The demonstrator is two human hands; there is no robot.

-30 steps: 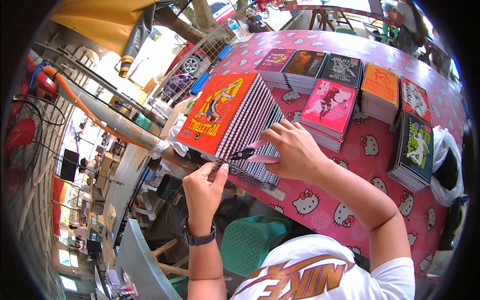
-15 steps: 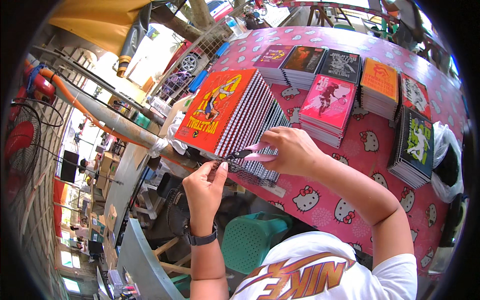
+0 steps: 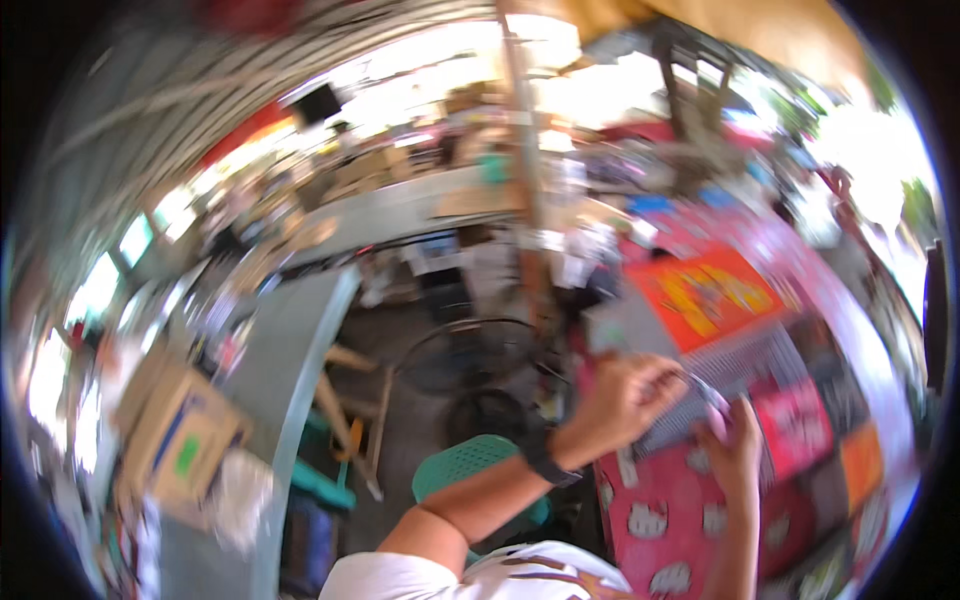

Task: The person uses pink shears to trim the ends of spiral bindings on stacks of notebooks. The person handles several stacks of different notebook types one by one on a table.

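Everything is smeared by a turn of the view. My right hand (image 3: 738, 440) is closed on pink-handled pliers (image 3: 714, 410), whose jaws point up and left. Close by, my left hand (image 3: 640, 395), with a dark watch on its wrist, has its fingers curled together near the jaws. Whatever is between those fingers is too blurred to make out. Both hands are over the edge of a stack of spiral-bound notebooks (image 3: 712, 298) with orange covers. Its rows of wire coils (image 3: 735, 365) face me.
The notebooks lie on a table with a pink patterned cover (image 3: 635, 500). Beyond my right hand sit pink notebooks (image 3: 793, 425) and orange-yellow ones (image 3: 862, 465). Left of me are a green stool (image 3: 465, 466), a round fan (image 3: 465, 350) and a grey table (image 3: 295, 330) bearing a cardboard box (image 3: 180, 435).
The view has swung left, so the notebooks and both hands now appear farther right. The pliers remain in my right hand. My left hand's fingers look more curled than before.
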